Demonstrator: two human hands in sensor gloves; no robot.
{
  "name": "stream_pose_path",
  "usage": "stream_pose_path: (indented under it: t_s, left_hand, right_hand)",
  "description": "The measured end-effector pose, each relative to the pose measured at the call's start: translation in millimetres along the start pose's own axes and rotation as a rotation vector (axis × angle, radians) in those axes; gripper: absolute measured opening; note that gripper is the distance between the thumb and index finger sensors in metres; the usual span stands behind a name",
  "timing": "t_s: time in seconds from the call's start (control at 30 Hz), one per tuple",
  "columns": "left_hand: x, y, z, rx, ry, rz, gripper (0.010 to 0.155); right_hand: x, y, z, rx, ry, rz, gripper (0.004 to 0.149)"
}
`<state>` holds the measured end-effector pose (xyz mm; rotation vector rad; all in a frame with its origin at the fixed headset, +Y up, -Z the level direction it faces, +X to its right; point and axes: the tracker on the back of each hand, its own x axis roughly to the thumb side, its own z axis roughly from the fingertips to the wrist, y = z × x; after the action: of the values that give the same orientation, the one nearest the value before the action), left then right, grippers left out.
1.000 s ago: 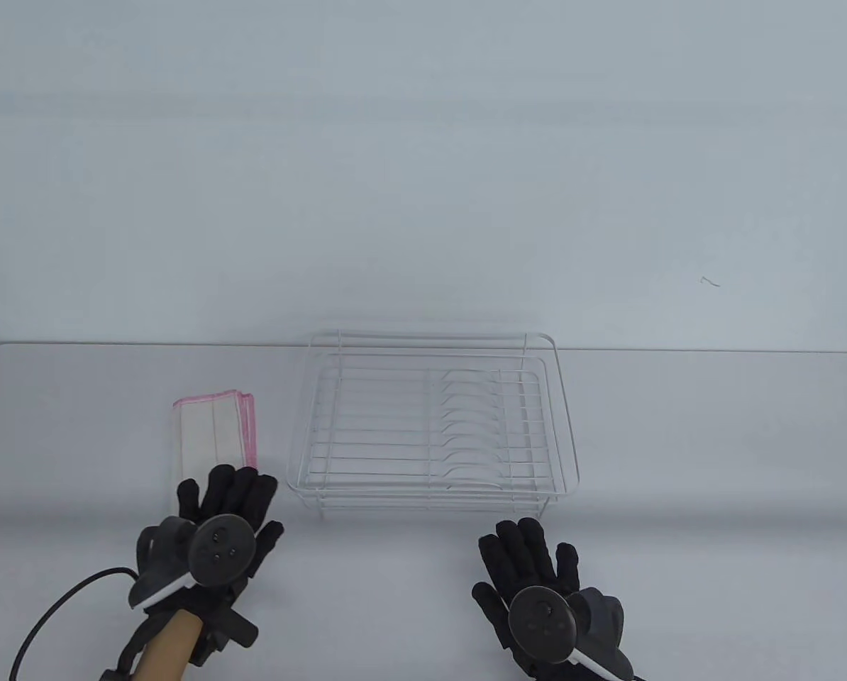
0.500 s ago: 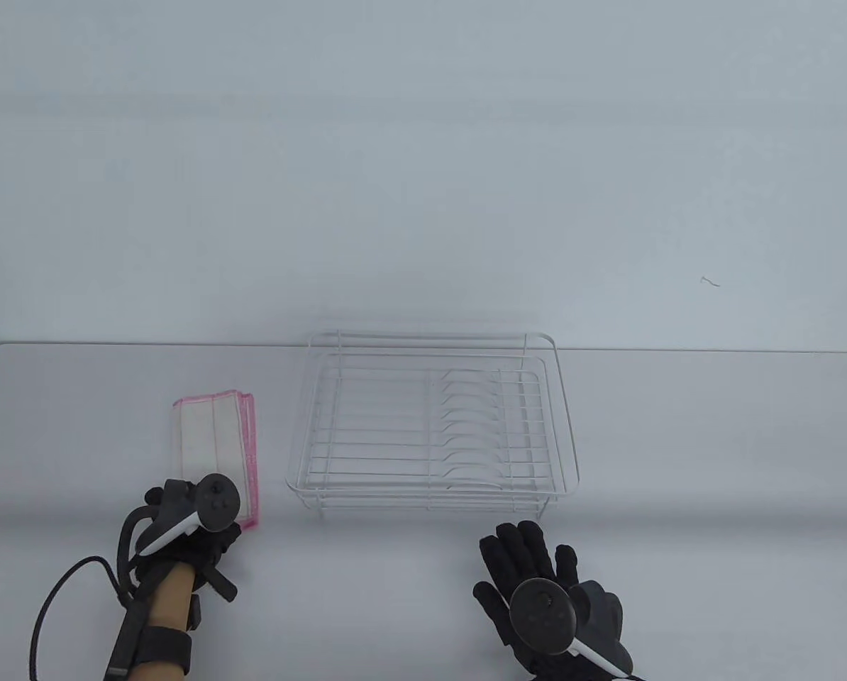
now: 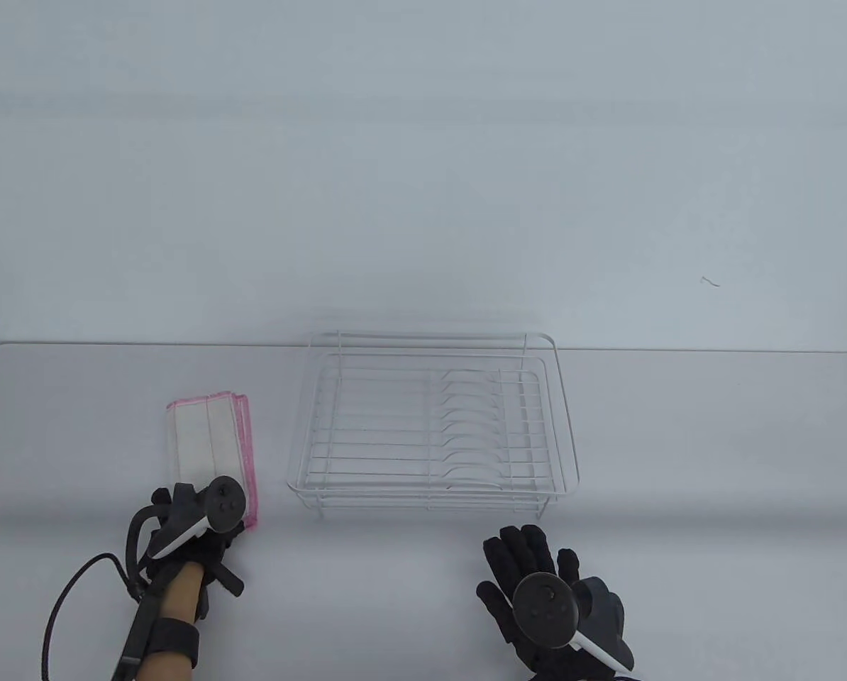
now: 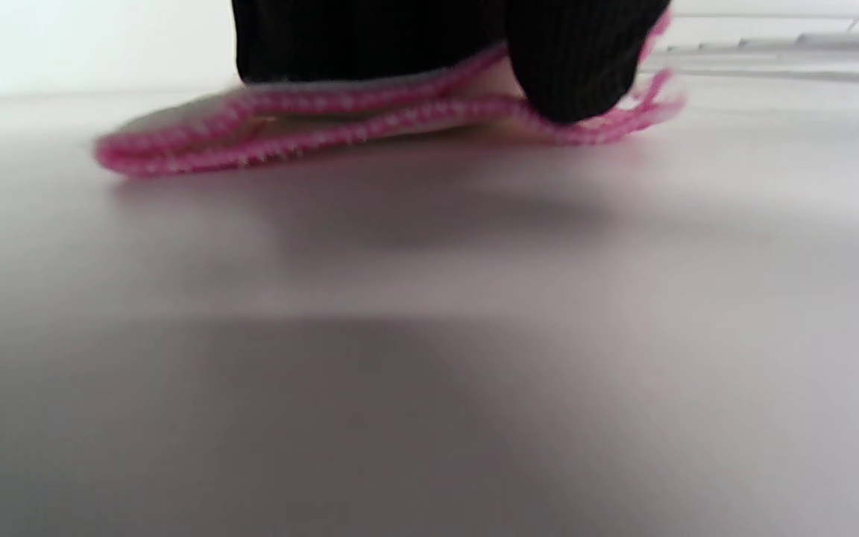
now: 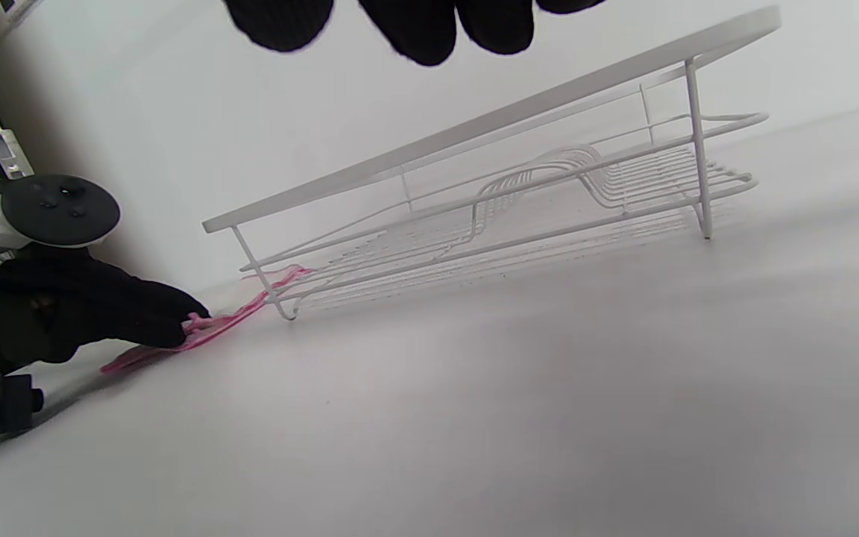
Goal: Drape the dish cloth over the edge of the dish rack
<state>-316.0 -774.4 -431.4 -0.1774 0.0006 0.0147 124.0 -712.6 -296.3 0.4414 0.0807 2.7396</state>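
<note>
Left hand pinches folded dish cloth, long axis running front-to-back.

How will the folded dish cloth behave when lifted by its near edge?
Probably floppy: the dish cloth is thin stacked layers, already parting where the left hand pinches it. Likely unfolds and hangs. Looks light, so it should lift easily.

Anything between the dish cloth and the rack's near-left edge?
Nothing visible. The left hand already grips the near end of the folded dish cloth; only bare table lies between it and the dish rack. The right hand rests nearer the camera than the rack, off that path.
</note>
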Motion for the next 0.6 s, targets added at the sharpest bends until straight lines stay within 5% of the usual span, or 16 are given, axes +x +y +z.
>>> stream_pose_path:
  t_s: [0.33,0.6]
  left_hand:
    - [-2,19,7,0.250,0.044,-0.048,0.039]
    - [-9,99,67,0.690,0.089,0.073,0.040]
  right_hand:
    - [-3,-3,1,-0.008,0.005,-0.016,0.059]
    - [-6,-11,8,-0.112,0.007,-0.046,0.060]
